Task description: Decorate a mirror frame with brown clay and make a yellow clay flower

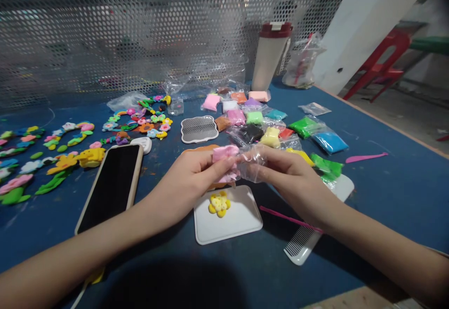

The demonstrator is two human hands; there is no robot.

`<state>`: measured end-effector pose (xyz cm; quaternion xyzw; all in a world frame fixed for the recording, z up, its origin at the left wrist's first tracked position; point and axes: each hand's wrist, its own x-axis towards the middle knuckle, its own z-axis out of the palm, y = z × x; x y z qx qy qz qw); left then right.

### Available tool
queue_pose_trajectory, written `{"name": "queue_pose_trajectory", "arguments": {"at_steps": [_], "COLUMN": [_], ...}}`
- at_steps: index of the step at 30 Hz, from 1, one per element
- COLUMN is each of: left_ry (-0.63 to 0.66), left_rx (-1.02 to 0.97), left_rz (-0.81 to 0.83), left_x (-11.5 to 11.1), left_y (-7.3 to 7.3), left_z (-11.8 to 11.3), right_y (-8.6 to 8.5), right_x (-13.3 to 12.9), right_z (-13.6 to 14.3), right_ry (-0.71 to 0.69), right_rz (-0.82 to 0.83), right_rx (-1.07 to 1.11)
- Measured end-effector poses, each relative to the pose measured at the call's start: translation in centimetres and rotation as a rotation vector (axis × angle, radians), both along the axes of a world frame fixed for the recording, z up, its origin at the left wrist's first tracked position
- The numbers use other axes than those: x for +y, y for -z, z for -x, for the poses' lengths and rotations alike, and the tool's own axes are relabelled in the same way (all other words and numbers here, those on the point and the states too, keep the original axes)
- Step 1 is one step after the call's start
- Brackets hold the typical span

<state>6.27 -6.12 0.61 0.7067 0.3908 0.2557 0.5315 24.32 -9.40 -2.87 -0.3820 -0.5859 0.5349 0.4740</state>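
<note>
My left hand (192,178) pinches a lump of pink clay (225,152) between thumb and fingers. The clay sits at the mouth of a clear plastic bag (253,163), whose other end my right hand (289,173) grips with closed fingers. Below the hands lies a white rectangular plate (242,211) bearing a yellow clay flower (219,204). An orange-brown piece behind the pink clay is partly hidden by my left hand. Near my right wrist are a pink stick (284,215) and a white comb (301,246).
A phone (111,187) and many clay ornaments (73,136) are at the left. Bagged coloured clay (254,117) and a small framed mirror (199,129) lie behind the hands. A tumbler (271,56) stands at the back; a pink tool (366,158) lies right.
</note>
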Motion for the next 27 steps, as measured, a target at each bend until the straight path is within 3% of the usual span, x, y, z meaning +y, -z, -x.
{"name": "queue_pose_trajectory", "arguments": {"at_steps": [7, 12, 16, 22, 27], "left_ry": [-0.038, -0.049, -0.062, -0.077, 0.001], "left_rx": [0.049, 0.026, -0.105, -0.051, -0.011], "left_rz": [-0.077, 0.001, 0.164, 0.115, 0.126], "left_x": [-0.4, -0.2, 0.3, 0.3, 0.6], "left_y": [0.5, 0.5, 0.7, 0.6, 0.8], "left_z": [0.3, 0.5, 0.5, 0.6, 0.7], "right_y": [0.0, -0.6, -0.6, -0.4, -0.2], "right_x": [-0.1, -0.1, -0.1, -0.1, 0.0], "right_z": [0.2, 0.1, -0.2, -0.5, -0.4], "right_ry": [-0.121, -0.139, -0.065, 0.091, 0.108], "right_rz": [0.013, -0.036, -0.057, -0.118, -0.108], "right_rx": [0.04, -0.146, -0.154, -0.261, -0.232]}}
